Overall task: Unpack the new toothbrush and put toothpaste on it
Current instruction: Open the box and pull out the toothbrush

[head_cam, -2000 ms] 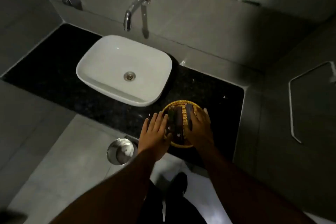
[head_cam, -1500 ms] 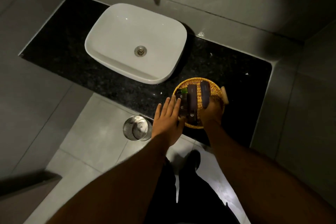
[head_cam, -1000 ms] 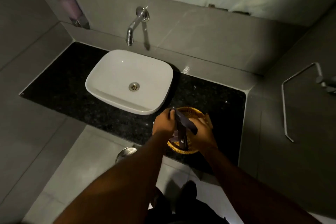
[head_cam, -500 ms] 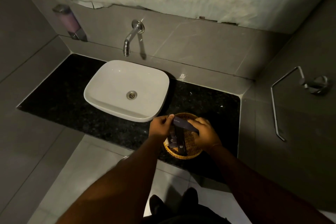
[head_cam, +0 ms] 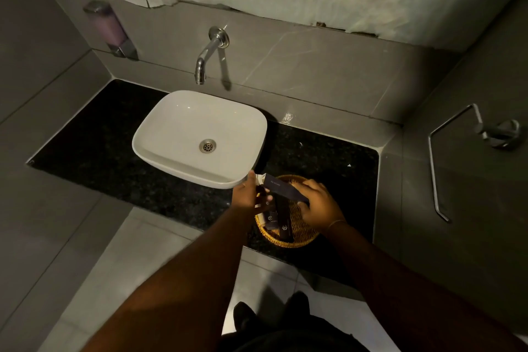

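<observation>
A long dark toothbrush box point(head_cam: 281, 188) is held level just above a round wicker basket point(head_cam: 297, 238) on the black counter. My right hand point(head_cam: 320, 207) grips its right end. My left hand point(head_cam: 247, 194) pinches the left end, where a pale flap or inner piece shows at the box mouth. Two more dark packets point(head_cam: 278, 216) lie in the basket under the box. What they contain cannot be read in the dim light.
A white basin point(head_cam: 183, 137) stands on the black counter point(head_cam: 100, 151) just left of the basket, with a wall tap point(head_cam: 205, 57) above it. A soap dispenser point(head_cam: 110, 28) hangs at the far left. A metal towel bar point(head_cam: 437, 168) is on the right wall.
Both hands reached into the basket, and the dark box came up out of it. It is now held between both hands, with something pale showing at its left end.
</observation>
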A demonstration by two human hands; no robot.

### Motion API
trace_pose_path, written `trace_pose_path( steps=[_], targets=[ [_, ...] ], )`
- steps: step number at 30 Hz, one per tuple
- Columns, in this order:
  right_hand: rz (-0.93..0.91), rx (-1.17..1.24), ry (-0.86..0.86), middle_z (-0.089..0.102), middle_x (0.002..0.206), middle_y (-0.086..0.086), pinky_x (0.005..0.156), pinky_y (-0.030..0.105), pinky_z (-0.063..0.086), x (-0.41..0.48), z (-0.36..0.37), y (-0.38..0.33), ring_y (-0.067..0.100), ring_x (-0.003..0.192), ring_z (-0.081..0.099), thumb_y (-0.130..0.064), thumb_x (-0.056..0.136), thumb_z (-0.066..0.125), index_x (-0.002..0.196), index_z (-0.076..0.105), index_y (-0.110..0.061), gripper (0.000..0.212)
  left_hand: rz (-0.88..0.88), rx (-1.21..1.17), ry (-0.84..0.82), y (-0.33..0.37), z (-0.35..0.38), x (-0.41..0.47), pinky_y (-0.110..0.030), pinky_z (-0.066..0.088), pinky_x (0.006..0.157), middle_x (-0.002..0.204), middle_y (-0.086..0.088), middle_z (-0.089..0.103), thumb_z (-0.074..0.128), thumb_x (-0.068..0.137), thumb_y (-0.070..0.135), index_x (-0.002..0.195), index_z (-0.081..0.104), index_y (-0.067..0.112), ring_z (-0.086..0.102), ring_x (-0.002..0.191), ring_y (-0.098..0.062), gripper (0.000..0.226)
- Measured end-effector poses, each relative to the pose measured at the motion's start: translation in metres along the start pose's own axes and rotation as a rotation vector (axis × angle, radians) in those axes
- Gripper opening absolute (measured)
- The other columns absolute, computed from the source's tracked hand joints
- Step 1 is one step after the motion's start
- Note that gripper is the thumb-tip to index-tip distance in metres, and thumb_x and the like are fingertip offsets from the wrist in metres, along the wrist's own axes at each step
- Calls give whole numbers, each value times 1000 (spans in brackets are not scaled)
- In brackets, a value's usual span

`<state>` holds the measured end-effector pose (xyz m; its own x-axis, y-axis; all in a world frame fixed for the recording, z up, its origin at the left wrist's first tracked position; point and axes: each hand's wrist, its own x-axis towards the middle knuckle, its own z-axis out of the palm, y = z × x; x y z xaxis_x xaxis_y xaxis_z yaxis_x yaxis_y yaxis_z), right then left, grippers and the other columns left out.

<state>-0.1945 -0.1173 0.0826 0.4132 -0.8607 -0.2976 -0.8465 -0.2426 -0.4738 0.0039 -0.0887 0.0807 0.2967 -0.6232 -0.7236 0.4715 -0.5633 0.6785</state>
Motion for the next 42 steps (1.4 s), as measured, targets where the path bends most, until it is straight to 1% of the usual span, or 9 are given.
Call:
trace_pose_path(
  steps=[5, 9, 13, 19, 28, 32, 35, 38, 42],
  targets=[
    [-19, 41, 77, 54, 151, -1, 125, 48, 34, 4, 2, -15, 21, 143, 49, -23, 94, 69, 150, 55, -25, 58, 142, 149, -125, -6, -2, -6, -44, 58, 92, 110, -18, 75, 60, 104, 54, 112, 74, 6, 68, 100, -31, 51],
    [-4, 359, -2, 70, 136, 5, 86, -2, 46, 8, 8, -35, 16, 120, 67, -15, 86, 83, 141, 64, -13, 59, 182, 111, -145, -5, 4, -5, -58, 52, 114, 126, -37, 71, 60, 110, 25, 120, 70, -7, 69, 112, -39, 35],
    [116, 759, 68, 77, 123, 9, 74, 3, 52, 16, 4, -49, 17, 107, 73, -23, 93, 77, 134, 70, -14, 43, 349, 246, -117, 5, 1, -9, -47, 57, 98, 103, -17, 76, 57, 111, 26, 114, 73, 6, 71, 99, -27, 26],
    [385, 1103, -79, 77, 103, 7, 61, 33, 65, 30, -24, -57, 21, 72, 82, -76, 77, 68, 105, 71, -30, 54, 690, 1055, -296, 27, -17, -26, -39, 60, 90, 111, 0, 81, 62, 105, 42, 138, 70, 29, 76, 104, -21, 36],
    [623, 1350, -268, 82, 106, 12, 66, 32, 61, 26, 9, -30, 20, 95, 74, -48, 92, 71, 107, 72, -19, 33, 653, 1972, -293, 66, -1, -73, -42, 59, 91, 120, -5, 71, 62, 102, 47, 139, 63, 27, 72, 112, -28, 42],
    [676, 1525, -311, 76, 106, 10, 67, 30, 63, 22, 21, -27, 21, 93, 70, -39, 97, 67, 108, 72, -18, 25, 561, 2113, -254, 78, 21, -92, -37, 49, 74, 91, 4, 66, 69, 98, 39, 126, 72, 25, 68, 91, -21, 32],
    [668, 1600, -393, 78, 91, 10, 89, 33, 57, 20, 26, -31, 24, 92, 69, -31, 96, 67, 99, 72, -13, 19, 488, 2211, -233, 82, 37, -106, -38, 43, 74, 76, 5, 52, 73, 96, 43, 125, 72, 21, 59, 84, -21, 36],
    [685, 1566, -438, 79, 86, 7, 117, 36, 43, 18, 32, -35, 22, 97, 69, -34, 102, 58, 101, 73, -13, 26, 487, 2314, -231, 78, 47, -115, -39, 46, 75, 96, 1, 68, 70, 98, 45, 127, 72, 17, 63, 89, -24, 40],
    [692, 1612, -476, 81, 74, 5, 89, 34, 62, 14, 36, -34, 22, 73, 78, -25, 103, 53, 79, 83, -13, 40, 492, 2353, -218, 74, 51, -116, -38, 48, 77, 116, -3, 78, 69, 100, 44, 126, 74, 14, 74, 102, -25, 40]
  ],
)
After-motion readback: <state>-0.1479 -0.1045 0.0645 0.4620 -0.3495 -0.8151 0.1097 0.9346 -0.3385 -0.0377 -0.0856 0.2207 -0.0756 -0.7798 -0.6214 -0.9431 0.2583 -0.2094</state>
